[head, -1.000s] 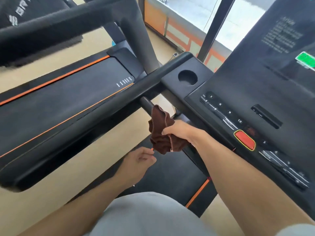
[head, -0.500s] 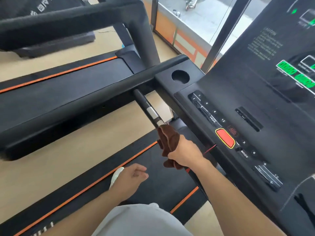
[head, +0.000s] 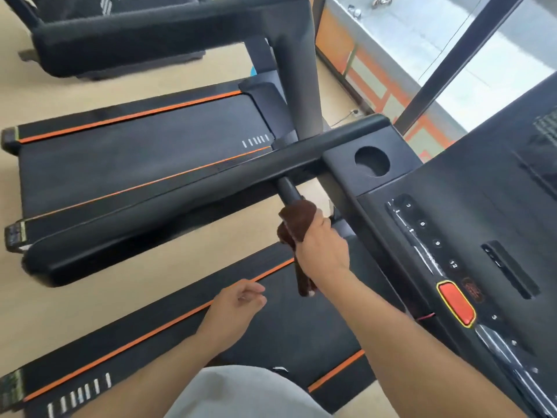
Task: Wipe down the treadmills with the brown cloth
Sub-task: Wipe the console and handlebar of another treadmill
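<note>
Gripping the brown cloth (head: 298, 220), the right hand (head: 322, 251) has its fingers curled round the black grip bar (head: 288, 191) that juts out from under the long side handrail (head: 180, 200) of the near treadmill, the cloth bunched between palm and bar. Most of the cloth sits above and to the left of the knuckles, capping the bar just below its bare upper stretch; a loose tail (head: 304, 282) hangs down past the wrist. To the right the bar runs close beside the edge of the console (head: 452, 224), with only a narrow gap between the hand and that edge. The round cup holder (head: 372, 161) lies up and right of the hand, and the red stop button (head: 456, 306) is well below it on the console face. Left of the bar there is open room down to the running belt (head: 301, 321) with its orange stripe (head: 150, 333). The left hand (head: 238, 303) hovers over that belt, fingers loosely bent and holding nothing, apart from the cloth's tail. Beyond the handrail, a strip of tan floor (head: 105, 279) separates this machine from the neighbouring treadmill (head: 135, 152), whose upright post (head: 298, 86) rises just behind the handrail's inner end
</note>
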### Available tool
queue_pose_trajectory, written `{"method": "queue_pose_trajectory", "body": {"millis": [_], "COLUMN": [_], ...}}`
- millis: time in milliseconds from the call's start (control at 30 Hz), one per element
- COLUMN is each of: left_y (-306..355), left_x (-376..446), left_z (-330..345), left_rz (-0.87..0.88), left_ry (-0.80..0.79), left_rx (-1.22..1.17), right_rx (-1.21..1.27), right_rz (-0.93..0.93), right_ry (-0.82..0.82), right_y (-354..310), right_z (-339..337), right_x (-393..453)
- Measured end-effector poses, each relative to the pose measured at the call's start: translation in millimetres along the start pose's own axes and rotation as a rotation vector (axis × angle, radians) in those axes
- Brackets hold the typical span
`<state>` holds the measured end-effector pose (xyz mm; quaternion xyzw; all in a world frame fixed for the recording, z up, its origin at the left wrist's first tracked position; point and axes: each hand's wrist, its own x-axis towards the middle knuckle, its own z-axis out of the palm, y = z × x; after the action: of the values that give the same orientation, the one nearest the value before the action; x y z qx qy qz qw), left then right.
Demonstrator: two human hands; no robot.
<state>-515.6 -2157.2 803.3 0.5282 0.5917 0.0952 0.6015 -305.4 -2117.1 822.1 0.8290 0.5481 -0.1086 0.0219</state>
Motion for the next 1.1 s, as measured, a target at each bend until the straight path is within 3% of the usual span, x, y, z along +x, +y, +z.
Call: {"method": "queue_pose_trajectory", "body": {"millis": [200,333,500,633,867,1100], "left_y": [1.2,6.4,13.7,23.9,36.0,53.3], "left_x": [18.6,29.3,43.1,57.2,85.5,84.6], "left_z": [-57.3,-80.9,-89.9,-87.5,-57.5,-30.5], "left_rz": [0.015,0.041,0.067,0.110,0.147,0.234], "left_ry": [0.066,0.064,-0.060,-0.192,-0.420,-0.560], "left_rx": [-0.004,0.001,0.052,0.090,0.216,0.319], "right_rx": [0.410,0.626,0.929,0.803,0.320,0.391], "right_rz": [0.132,0.163,0.294,0.283,0.501,0.534], "right_ry": [0.013,-0.126,-0.332,-0.438,-0.350,-0.153], "right_y": [-35.0,-29.0,-12.7,6.8,48.6,38.5], "right_z": [-20.5,-22.5,-34.1,-29.3,-17.0,-17.2], "right_x": [72.5,96.4,83.1,53.3,-69.8,-86.5]}}
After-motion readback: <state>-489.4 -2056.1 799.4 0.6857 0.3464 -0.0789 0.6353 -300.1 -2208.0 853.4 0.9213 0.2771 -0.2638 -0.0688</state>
